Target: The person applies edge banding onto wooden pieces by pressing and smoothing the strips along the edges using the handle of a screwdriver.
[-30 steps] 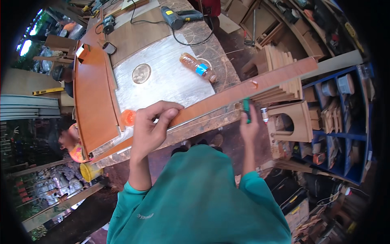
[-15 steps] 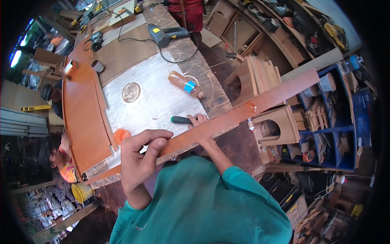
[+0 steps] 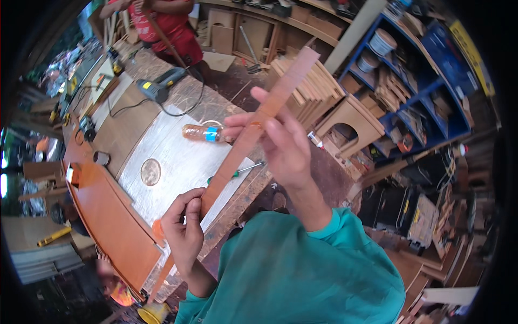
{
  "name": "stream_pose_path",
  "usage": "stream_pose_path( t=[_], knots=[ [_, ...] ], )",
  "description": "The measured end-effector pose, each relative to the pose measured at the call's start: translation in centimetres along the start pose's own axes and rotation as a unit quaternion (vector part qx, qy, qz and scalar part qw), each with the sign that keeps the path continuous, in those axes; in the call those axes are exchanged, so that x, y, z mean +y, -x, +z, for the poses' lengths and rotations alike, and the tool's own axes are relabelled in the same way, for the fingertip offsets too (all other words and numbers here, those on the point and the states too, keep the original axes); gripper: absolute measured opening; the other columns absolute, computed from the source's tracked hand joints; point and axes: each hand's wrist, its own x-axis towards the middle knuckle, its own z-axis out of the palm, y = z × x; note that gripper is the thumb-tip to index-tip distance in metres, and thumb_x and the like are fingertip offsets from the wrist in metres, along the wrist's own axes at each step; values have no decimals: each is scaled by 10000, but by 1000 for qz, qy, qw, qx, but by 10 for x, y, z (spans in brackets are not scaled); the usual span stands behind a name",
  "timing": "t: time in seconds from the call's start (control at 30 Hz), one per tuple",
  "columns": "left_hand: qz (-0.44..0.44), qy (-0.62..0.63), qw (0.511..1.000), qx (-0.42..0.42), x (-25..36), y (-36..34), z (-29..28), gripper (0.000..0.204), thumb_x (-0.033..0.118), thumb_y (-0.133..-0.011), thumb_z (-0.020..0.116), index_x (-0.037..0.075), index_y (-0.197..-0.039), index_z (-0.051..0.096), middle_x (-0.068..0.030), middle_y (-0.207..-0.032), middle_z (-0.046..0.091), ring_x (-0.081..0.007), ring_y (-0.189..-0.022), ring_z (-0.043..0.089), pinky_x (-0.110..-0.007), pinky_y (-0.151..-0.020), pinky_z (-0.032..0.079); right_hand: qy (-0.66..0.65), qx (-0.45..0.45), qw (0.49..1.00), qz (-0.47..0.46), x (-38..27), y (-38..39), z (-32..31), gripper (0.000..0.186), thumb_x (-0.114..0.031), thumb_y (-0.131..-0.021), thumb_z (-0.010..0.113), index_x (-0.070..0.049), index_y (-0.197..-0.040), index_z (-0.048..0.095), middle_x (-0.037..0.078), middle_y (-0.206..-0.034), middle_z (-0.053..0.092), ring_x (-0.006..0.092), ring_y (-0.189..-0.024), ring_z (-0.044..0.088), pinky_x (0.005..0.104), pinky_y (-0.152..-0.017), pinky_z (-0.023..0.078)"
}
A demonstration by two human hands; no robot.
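Observation:
A long orange-brown wooden strip (image 3: 226, 167) runs diagonally across the view. My left hand (image 3: 186, 224) pinches it near the lower part. My right hand (image 3: 280, 146) is at its upper half, fingers spread behind it and thumb against its face. On a whitish sheet (image 3: 145, 200) lies a screwdriver (image 3: 249, 168), its green handle partly hidden by the strip. A plastic bottle with blue label (image 3: 213, 134) rests beyond, and an orange container (image 3: 157, 229) shows beside my left hand.
Workbench (image 3: 221, 105) holds a power tool (image 3: 152, 89) with cable and a curved orange panel (image 3: 102, 216). A person in red (image 3: 162, 29) stands beyond; another person (image 3: 116, 286) is at lower left. Stacked panels (image 3: 297, 86) and blue shelving (image 3: 410, 108) line the right.
The strip has swung steeper, its far end upward. My right hand has left the green-handled screwdriver on the bench and risen onto the strip. The head view has turned.

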Motion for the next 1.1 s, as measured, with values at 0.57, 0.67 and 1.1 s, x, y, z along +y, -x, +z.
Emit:
stream_pose_path(
  t=[0.57, 0.67, 1.1],
  knots=[
    [5, 9, 1000, -7, -18, 5, 18, 187, 55, -969, 569, -35, -1075, 694, -46, -821, 637, -92, -741, 540, -228, -674, 439, -16, 24, 998, -47, 16, 16, 2, 693, -64, -959, 521, -102, -1538, 143, 295, -1332, 505, 305, -1058, 646, 428, -923, 517],
    [31, -12, 999, -12, -19, 7, 18, 190, 80, -979, 577, -33, -1074, 696, -22, -812, 624, -68, -704, 512, -208, -631, 416, -69, 9, 997, -30, 10, 20, -3, 706, -68, -936, 507, -101, -1539, 142, 322, -1364, 475, 368, -1113, 629, 467, -963, 503],
    [62, -11, 998, -1, -33, 11, 25, 226, 149, -1003, 586, -31, -1096, 686, 70, -696, 513, 1, -601, 418, -158, -526, 296, 75, 68, 995, 13, 4, 25, -6, 560, -114, -1014, 440, 4, -1496, 182, 306, -1266, 564, 364, -1089, 651, 442, -921, 550]
  ],
)
